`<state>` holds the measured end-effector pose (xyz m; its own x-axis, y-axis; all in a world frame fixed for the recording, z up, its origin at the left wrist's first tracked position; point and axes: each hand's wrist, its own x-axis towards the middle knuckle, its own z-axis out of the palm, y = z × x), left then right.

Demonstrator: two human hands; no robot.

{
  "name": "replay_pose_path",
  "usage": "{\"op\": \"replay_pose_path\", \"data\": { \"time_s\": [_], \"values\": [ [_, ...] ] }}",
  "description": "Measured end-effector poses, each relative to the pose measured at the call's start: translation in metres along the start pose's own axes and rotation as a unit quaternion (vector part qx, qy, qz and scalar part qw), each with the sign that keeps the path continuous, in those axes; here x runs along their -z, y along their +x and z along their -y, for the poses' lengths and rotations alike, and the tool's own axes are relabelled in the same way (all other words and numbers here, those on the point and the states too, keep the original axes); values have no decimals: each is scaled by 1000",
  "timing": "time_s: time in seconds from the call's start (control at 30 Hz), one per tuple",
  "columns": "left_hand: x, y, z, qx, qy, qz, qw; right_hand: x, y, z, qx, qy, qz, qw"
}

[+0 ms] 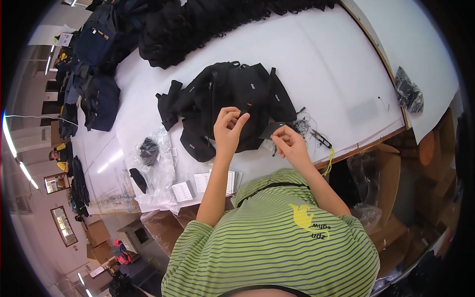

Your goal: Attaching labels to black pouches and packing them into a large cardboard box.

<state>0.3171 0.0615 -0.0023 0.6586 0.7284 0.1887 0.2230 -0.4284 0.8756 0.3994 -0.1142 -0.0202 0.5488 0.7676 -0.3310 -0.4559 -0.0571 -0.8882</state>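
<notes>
A black backpack [198, 99] lies spread on the white table in front of me, with its straps and flaps fanned out. My left hand [227, 131] is over its near middle, fingers curled and thumb close to them; anything between them is too small to make out. Just right of it, my right hand [291, 145] pinches at the bag's near right edge, beside a dark flap [277, 129]. What its fingertips hold cannot be made out. Thread snips [321, 140] with black handles and a yellow-green cord [330, 161] lie to the right, next to tangled black threads [303, 123].
Black bags [183, 34] are heaped along the table's far side, and navy bags [96, 89] at the left. Clear plastic bags [161, 171] and printed cards [183, 190] lie near the front edge. Cardboard boxes [388, 183] stand below on the right. A wrapped black item [408, 90] lies far right.
</notes>
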Motion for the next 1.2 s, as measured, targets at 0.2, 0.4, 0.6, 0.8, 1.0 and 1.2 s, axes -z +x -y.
{"op": "replay_pose_path", "data": {
  "time_s": [0.2,0.4,0.6,0.8,1.0,1.2],
  "values": [
    [33,-41,-35,201,-176,131,955,-29,-7,-4,116,-99,-35,988],
    [55,-68,-28,211,-201,182,939,-38,-25,5,164,-167,12,972],
    [65,-92,-29,165,-93,158,969,-43,-38,-2,180,-234,78,952],
    [70,-121,-45,72,-3,88,994,-50,-51,-12,198,-253,105,941],
    [77,-141,-41,56,-71,10,996,-53,-55,-9,134,-227,160,951],
    [96,-143,-44,181,-489,77,850,-22,-55,5,38,123,113,985]
  ]
}}
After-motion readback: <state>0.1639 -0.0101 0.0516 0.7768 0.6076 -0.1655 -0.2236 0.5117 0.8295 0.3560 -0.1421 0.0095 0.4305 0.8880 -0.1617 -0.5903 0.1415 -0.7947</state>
